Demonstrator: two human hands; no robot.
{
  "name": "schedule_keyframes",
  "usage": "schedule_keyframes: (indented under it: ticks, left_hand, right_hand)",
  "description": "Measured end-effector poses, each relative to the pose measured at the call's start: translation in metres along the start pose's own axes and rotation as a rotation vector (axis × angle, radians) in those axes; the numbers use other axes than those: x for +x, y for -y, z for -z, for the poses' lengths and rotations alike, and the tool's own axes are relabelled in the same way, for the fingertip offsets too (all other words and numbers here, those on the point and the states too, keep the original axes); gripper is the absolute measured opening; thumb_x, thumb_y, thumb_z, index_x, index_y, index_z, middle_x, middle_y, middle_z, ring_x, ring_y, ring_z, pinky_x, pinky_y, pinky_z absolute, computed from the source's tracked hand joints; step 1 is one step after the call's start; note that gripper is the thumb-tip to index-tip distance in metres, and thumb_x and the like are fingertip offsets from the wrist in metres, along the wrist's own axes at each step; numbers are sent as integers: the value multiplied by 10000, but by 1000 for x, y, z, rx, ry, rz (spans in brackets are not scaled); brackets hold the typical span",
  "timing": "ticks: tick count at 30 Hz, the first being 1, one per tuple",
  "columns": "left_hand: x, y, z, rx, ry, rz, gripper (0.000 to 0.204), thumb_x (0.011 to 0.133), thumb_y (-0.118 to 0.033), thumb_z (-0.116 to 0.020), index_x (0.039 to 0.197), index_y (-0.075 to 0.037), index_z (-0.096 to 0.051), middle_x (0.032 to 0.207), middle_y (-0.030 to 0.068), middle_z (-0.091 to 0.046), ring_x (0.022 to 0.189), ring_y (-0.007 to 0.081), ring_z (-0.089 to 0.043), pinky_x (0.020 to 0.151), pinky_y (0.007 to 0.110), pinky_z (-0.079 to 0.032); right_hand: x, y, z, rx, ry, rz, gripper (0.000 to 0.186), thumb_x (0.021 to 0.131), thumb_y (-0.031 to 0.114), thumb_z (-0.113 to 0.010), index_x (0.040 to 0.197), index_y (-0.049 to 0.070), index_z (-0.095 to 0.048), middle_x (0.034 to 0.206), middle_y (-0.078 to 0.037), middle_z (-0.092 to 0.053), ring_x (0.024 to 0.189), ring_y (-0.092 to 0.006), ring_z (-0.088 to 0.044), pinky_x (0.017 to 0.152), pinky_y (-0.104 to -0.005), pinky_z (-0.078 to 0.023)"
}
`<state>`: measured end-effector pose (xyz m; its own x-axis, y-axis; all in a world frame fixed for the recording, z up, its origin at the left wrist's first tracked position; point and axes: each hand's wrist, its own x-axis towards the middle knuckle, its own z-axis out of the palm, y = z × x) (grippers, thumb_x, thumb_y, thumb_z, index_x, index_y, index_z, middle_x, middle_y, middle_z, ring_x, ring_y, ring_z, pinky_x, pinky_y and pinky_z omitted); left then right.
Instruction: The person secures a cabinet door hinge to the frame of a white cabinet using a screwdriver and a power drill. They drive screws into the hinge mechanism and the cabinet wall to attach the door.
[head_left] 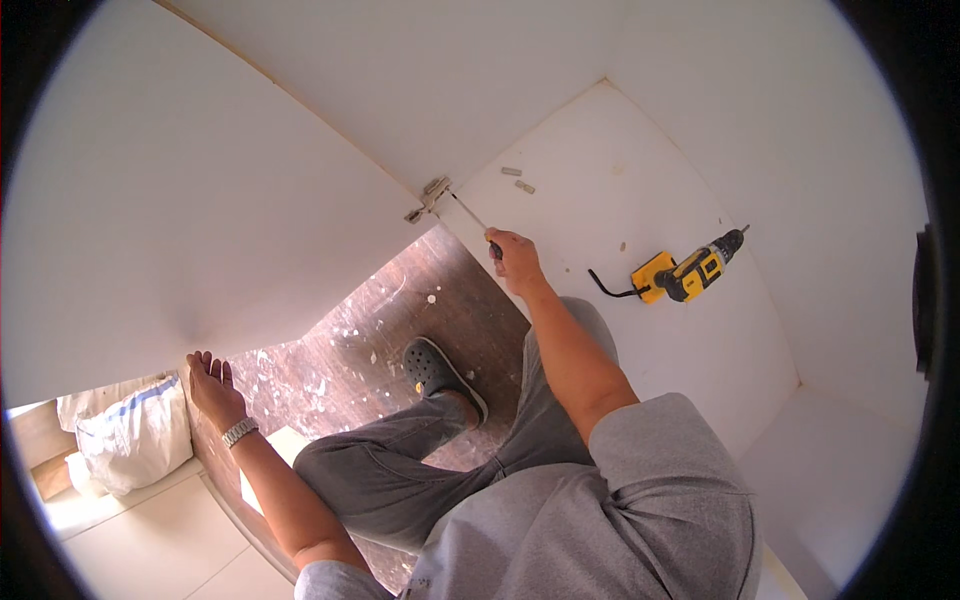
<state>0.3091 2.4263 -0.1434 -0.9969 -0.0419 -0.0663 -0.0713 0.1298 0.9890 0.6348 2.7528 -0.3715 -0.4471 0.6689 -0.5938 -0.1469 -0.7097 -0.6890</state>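
Note:
My right hand (513, 262) grips a screwdriver (472, 220) whose tip reaches a metal hinge (431, 196) at the corner where the white cabinet door (180, 200) meets the cabinet. My left hand (212, 385), with a metal watch on the wrist, presses flat against the door's lower edge and holds nothing. I crouch in grey clothes with a dark clog (440, 375) on a paint-spattered brown floor (370, 330).
A yellow and black cordless drill (690, 272) lies on the white cabinet bottom panel (640, 190), with two small metal pieces (517, 178) near the hinge. A white sack (135, 430) sits at lower left on pale tiles.

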Motion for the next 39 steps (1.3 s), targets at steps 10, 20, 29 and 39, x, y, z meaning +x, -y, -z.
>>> schedule_keyframes:
  ticks: [10, 20, 29, 39]
  left_hand:
    - [20, -1, 11, -63, -41, 17, 548, 916, -403, -566, 1276, 2, -483, 1247, 111, -515, 1067, 203, -507, 900, 335, -447]
    - [35, -36, -6, -364, -18, -159, 693, 929, -579, -404, 1428, -108, -305, 1456, 77, -347, 1348, 245, -309, 1091, 415, -242]
    - [35, -32, -12, -317, -68, -185, 632, 950, -571, -356, 1381, -110, -390, 1386, 67, -451, 1292, 234, -390, 1060, 397, -292]
    - [42, -29, -4, -279, 14, -202, 676, 943, -579, -360, 1409, -90, -340, 1449, 81, -368, 1332, 246, -338, 1105, 414, -257]
  right_hand:
    - [29, 8, 29, 795, 427, -492, 296, 905, 284, -566, 1016, 11, -530, 620, -2, -492, 410, -33, -372, 335, -161, -249]
    - [19, 8, 15, 220, 206, -236, 259, 865, 300, -646, 912, 53, -583, 566, 24, -451, 396, -45, -329, 369, -222, -224]
    - [3, -2, -7, -790, -150, 552, 305, 827, 266, -661, 967, -4, -638, 747, -133, -638, 644, -257, -576, 643, -349, -466]
    - [20, 16, 9, 91, 150, -174, 250, 833, 226, -676, 985, 30, -646, 604, 4, -468, 495, -73, -376, 407, -264, -268]
